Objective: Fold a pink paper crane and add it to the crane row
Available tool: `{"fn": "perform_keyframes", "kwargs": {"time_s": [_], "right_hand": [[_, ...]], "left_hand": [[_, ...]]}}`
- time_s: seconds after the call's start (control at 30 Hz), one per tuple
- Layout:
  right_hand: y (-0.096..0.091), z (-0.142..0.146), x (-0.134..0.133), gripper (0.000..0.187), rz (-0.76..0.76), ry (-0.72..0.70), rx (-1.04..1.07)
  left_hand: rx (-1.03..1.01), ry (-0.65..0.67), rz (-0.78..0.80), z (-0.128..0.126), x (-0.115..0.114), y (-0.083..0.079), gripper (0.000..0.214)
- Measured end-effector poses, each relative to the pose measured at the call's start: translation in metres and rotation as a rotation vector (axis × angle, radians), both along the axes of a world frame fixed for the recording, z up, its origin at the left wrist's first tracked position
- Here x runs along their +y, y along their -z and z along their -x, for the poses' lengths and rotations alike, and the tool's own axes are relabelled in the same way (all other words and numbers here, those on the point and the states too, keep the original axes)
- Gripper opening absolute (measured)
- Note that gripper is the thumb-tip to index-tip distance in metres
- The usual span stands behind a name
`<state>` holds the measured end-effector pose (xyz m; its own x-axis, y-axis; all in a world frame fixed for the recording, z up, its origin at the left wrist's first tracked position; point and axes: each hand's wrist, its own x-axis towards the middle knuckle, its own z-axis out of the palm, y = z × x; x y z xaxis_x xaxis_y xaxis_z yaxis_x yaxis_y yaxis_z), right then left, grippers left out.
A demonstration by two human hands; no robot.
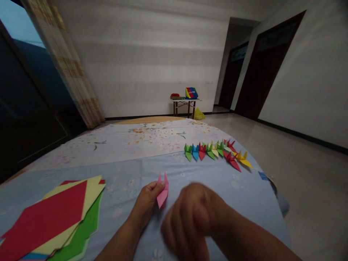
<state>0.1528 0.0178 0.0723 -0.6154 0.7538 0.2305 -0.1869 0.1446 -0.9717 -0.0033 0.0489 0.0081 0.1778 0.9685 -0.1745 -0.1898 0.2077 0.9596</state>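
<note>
Pinched between the thumb and fingers of my left hand (149, 200) is a pink folded paper crane (162, 195), its two narrow points upward and its wider point downward. My right hand (191, 217) is raised close to the camera, to the right of the pink paper and apart from it. Its fingers bend downward and are blurred, so whether they hold anything does not show. On the right side of the table, a row of folded paper cranes (210, 151) in green, blue, red, yellow and pale yellow stands beyond both hands.
A stack of coloured paper sheets (51, 214) lies at the left, red on top, with pale yellow and green beneath. Blue and white floral cloths (130, 163) cover the round table. Against the far wall stands a small table (185, 100) bearing a colourful box (191, 93).
</note>
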Motion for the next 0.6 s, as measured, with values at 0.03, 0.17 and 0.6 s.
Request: {"fn": "perform_keyframes", "kwargs": {"time_s": [0.03, 0.17, 0.6], "right_hand": [[0.000, 0.000, 0.009, 0.028, 0.002, 0.079, 0.039], [0.016, -0.003, 0.052, 0.031, 0.034, 0.453, 0.047], [0.063, -0.003, 0.076, 0.037, 0.132, 0.261, -0.074]], "left_hand": [[-0.008, 0.002, -0.006, 0.000, 0.000, -0.001, 0.033], [-0.080, 0.034, 0.007, 0.000, 0.000, -0.003, 0.030], [-0.160, 0.123, 0.037, 0.000, 0.000, -0.007, 0.025]]}}
